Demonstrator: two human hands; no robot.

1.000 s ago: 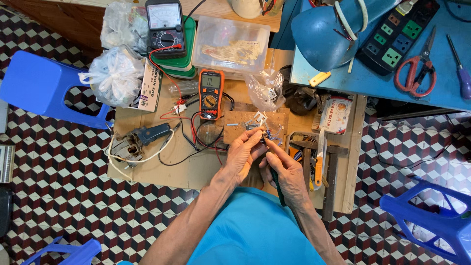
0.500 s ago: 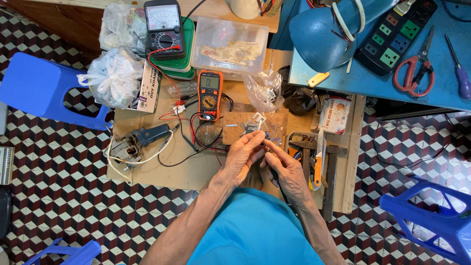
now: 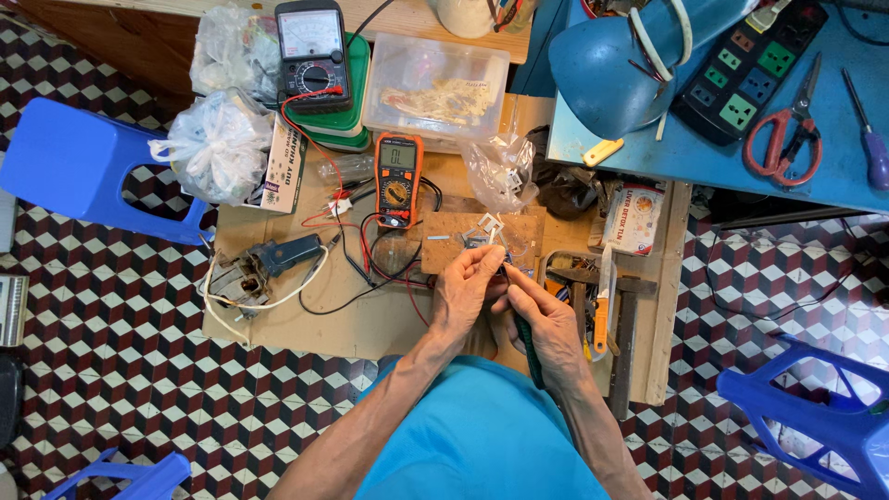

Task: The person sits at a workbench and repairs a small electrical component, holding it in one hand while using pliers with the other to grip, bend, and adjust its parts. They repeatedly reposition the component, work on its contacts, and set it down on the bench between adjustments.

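My left hand (image 3: 468, 289) pinches a small pale part, too tiny to identify, just over the brown square wooden board (image 3: 446, 243) on the low wooden table (image 3: 306, 306). My right hand (image 3: 544, 319) is curled around a slim dark green-handled tool (image 3: 530, 347), its tip meeting my left fingertips. The orange digital multimeter (image 3: 398, 180) lies just beyond the board, its red and black leads trailing beside it. A clear plastic bag (image 3: 500, 168) sits near.
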